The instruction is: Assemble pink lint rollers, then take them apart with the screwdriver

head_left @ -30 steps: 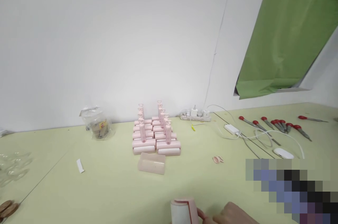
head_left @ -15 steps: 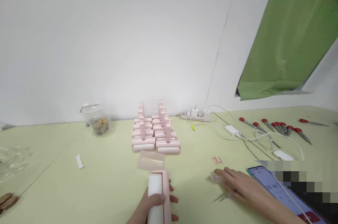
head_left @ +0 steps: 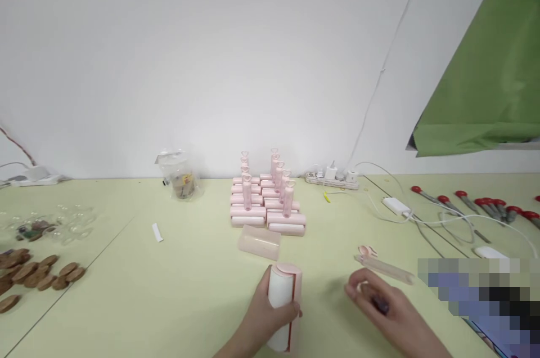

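Gripping a pink-and-white roller (head_left: 280,290), the left hand (head_left: 268,316) is closed, the right hand (head_left: 392,313) half-curled, hold unclear, the yellow label (head_left: 187,179) illegible.

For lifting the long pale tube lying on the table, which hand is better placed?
Probably the right hand: it is nearer the tube, though perhaps holding something dark; the left hand grips the roller.

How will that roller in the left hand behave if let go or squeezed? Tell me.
The roller would probably tip easily if stood on end, being tall and narrow. Its pink casing is likely stiff, showing no visible bend in the left hand's grip.
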Motion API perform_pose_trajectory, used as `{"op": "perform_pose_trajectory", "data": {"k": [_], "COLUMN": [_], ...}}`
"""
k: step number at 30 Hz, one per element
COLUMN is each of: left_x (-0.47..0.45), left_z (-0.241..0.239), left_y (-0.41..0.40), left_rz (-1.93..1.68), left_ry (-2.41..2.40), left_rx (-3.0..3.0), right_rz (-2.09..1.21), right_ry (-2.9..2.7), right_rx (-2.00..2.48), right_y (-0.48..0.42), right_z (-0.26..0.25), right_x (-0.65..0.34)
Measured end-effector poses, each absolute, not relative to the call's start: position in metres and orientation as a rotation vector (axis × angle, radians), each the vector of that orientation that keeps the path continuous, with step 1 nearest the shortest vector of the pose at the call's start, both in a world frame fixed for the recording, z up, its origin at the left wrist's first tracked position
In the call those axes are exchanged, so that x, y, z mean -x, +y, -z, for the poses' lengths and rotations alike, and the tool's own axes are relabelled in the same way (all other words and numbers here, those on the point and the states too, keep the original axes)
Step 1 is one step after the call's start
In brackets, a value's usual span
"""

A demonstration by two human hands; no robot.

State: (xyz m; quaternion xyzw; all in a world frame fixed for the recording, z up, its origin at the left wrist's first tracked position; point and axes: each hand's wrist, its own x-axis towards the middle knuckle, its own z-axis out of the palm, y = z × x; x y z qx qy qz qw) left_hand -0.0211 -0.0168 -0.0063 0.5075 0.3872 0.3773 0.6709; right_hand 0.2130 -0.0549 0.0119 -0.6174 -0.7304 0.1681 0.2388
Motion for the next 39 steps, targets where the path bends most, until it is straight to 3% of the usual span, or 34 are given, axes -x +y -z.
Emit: {"op": "perform_pose_trajectory", "data": {"k": [5,11,19,29,39], "left_x": [0.025,0.031,0.030,0.022,-0.039], "left_z": [-0.007,-0.015,-0.014,-0.017,-0.020], "left_y": [-0.021,-0.018,-0.019,-0.022,-0.003], "left_rz": [-0.947,-0.953,-0.946,-0.915,-0.810], "left_ry": [0.950,1.076,1.101,1.094,1.230], "left_rx": [-1.471,-1.671,-1.716,-1.781,-2.015], "right_rz": [-0.692,-0.341,-0.109,-0.113,0.159], "right_ry": [-1.956,-2.102,-2.114,-1.929,-1.798], "right_rx": [1.517,1.535,1.568,1.646,1.783], "right_y": [-0.068,-0.073,-0.078,-0.075,-0.055], "right_z": [-0.020,-0.021,-0.025,-0.015,0.014], "right_x": [-0.144,-0.135,-0.139,-0.135,-0.169]}}
